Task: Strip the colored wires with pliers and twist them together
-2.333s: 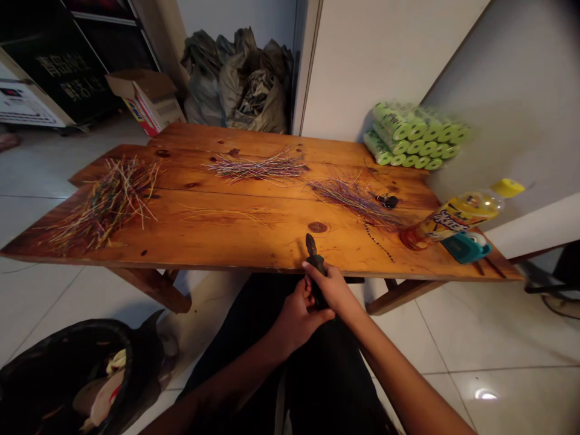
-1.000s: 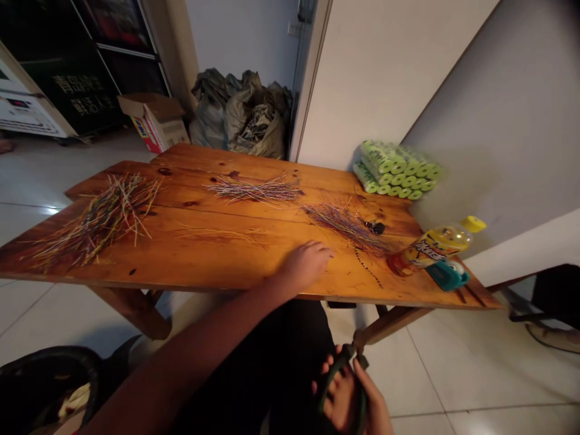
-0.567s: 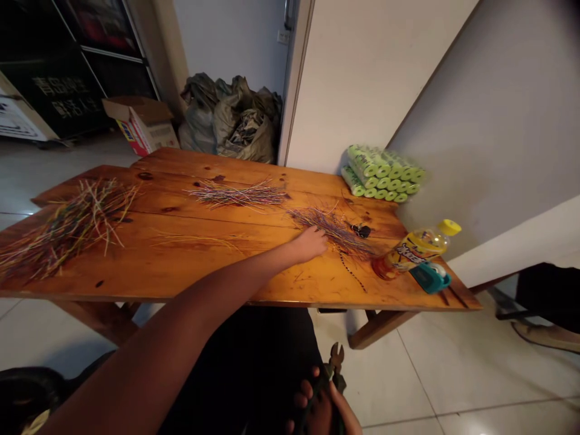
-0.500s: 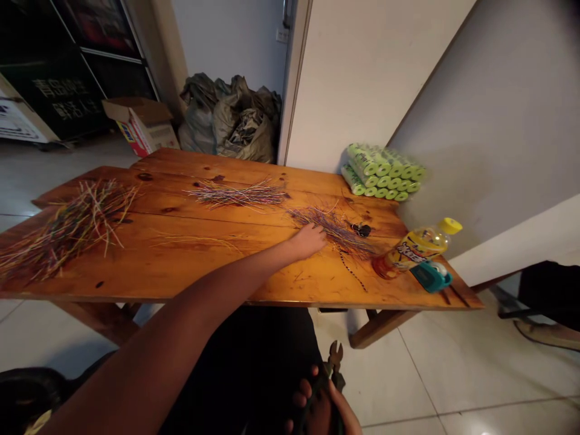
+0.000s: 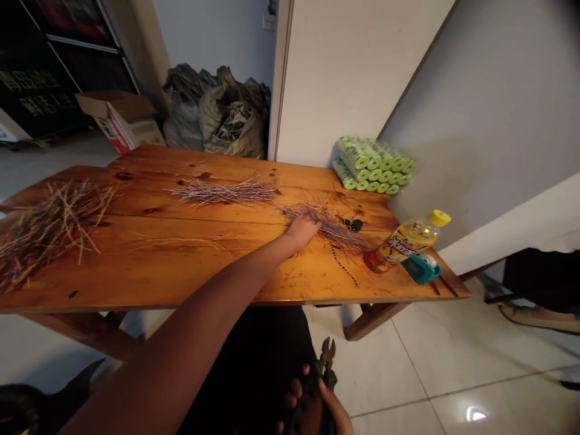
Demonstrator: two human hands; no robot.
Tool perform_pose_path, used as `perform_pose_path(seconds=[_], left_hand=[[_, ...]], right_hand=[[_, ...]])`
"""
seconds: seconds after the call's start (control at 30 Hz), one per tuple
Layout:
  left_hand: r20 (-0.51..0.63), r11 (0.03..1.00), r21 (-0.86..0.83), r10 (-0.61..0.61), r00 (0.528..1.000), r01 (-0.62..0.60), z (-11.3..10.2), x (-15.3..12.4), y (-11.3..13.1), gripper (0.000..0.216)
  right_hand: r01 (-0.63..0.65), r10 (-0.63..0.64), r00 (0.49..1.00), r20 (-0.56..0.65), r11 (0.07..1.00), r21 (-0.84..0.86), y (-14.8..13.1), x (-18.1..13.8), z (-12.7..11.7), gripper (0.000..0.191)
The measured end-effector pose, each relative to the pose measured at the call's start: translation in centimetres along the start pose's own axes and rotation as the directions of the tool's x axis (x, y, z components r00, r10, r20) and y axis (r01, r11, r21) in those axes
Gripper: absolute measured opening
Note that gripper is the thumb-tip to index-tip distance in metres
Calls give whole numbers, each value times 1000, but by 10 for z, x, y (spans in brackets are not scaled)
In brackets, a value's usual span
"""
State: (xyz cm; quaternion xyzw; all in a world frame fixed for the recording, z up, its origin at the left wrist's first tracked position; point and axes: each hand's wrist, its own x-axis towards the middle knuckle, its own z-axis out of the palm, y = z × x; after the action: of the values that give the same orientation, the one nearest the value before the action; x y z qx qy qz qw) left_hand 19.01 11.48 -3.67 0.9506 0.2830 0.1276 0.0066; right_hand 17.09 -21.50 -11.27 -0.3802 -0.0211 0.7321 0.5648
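My left hand (image 5: pixel 303 233) reaches across the wooden table to a loose pile of thin purple wires (image 5: pixel 342 231). Its fingers are bent and closed at the pile's left end, and the fingertips are partly hidden among the strands. Low in the view, over the lap, my right hand (image 5: pixel 312 402) is wrapped round the dark handles of cutting pliers (image 5: pixel 328 355). The jaws of the pliers point up and stand apart, with nothing between them. A second bundle of wires (image 5: pixel 226 191) lies further left, and a bigger multicoloured heap of wires (image 5: pixel 49 226) covers the table's left end.
A drink bottle (image 5: pixel 401 243) leans beside a teal tape dispenser (image 5: pixel 422 267) at the right of the table (image 5: pixel 181 278). Packed green rolls (image 5: pixel 376 166) sit at the back edge. Behind stand stuffed bags (image 5: pixel 222 112) and a cardboard box (image 5: pixel 124 121). A person's foot (image 5: pixel 539 317) shows at right.
The view has shifted, so the table and its things sit a little further left. My left hand stays at the purple wires, and my right hand keeps hold of the pliers.
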Motion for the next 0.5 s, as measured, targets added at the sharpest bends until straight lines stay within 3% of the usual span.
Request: perform_pose_path(seconds=[0.23,0.5], left_hand=[[0,994,-80,-71,997,71,-11,0,-5,21],[-141,971,-185,-177,974,149,-58,-14,-33,20]], right_hand=[[-2,13,998,-66,988,154,-2,-2,18,18],[8,-2,1000,-30,981,196,-3,-4,19,17]])
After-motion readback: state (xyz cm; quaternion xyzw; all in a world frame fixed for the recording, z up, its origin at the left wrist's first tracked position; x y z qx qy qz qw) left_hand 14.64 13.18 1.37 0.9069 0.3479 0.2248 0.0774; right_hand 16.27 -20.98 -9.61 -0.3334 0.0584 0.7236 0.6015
